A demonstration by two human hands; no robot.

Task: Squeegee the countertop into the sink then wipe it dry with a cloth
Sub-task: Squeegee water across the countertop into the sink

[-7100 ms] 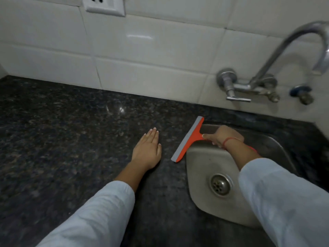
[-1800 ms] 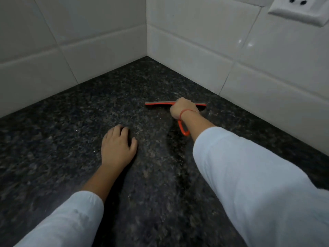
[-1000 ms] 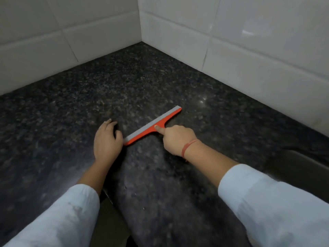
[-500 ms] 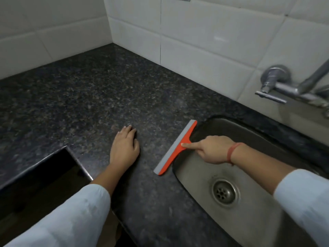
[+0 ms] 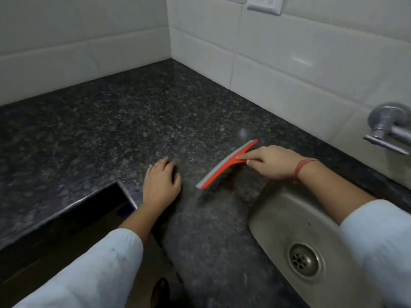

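An orange squeegee [image 5: 224,165] with a grey rubber blade lies slanted over the dark speckled granite countertop [image 5: 115,121], a little left of the steel sink [image 5: 295,230]. My right hand [image 5: 270,162] grips its handle, index finger stretched along the head. My left hand [image 5: 161,184] rests palm down on the counter, fingers slightly spread, just left of the blade's near end. No cloth is in view.
White tiled walls meet in a corner behind the counter, with a wall socket [image 5: 264,4] up high. A metal tap [image 5: 388,127] juts out at the right edge. The counter's front edge steps back at an inner corner [image 5: 124,190] by my left wrist.
The squeegee and my right hand have moved from the sink's rim back to the left over the counter. My view swung left, and my left hand stayed flat on the counter.
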